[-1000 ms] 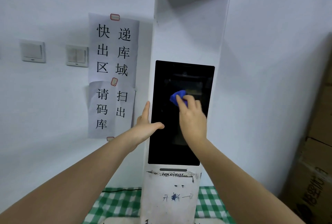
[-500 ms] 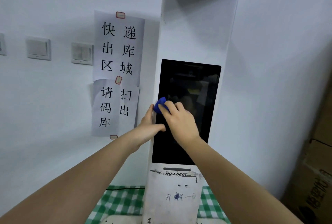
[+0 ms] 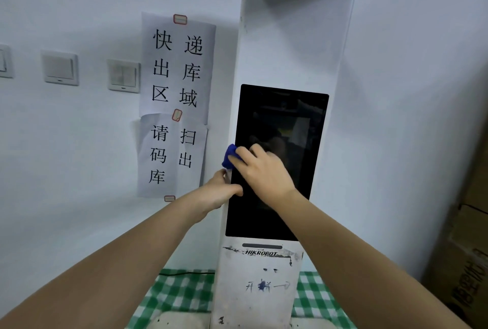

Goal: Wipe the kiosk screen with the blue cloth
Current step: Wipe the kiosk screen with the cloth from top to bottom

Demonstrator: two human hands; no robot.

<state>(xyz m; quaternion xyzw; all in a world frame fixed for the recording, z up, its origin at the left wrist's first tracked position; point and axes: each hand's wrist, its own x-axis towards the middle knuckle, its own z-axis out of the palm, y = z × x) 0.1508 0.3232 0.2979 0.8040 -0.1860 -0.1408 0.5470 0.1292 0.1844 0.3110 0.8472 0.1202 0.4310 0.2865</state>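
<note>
blue cloth [image 3: 229, 156] now at screen [image 3: 277, 170] left edge, mid-height — was further in 1 s ago. R hand [image 3: 264, 170] fingers curled, pressing it on. L hand [image 3: 220, 194] grips kiosk [image 3: 293, 46] side, thumb on screen — unchanged.

A person's right hand [image 3: 264, 170] presses a small bunched blue cloth [image 3: 230, 155] against the left edge of the dark glass kiosk screen [image 3: 285, 122], set in a tall white tower kiosk [image 3: 295, 46] marked HIKROBOT. The left hand [image 3: 219, 194] grips the kiosk's left side, thumb lying across the screen's edge. Two white paper notices with black Chinese characters [image 3: 178, 101] are taped to the pale wall beside three white wall switches [image 3: 60, 68]. A green-and-white checked tablecloth [image 3: 179, 294] lies at the kiosk's foot; brown cardboard boxes [image 3: 464, 249] stand at right.
</note>
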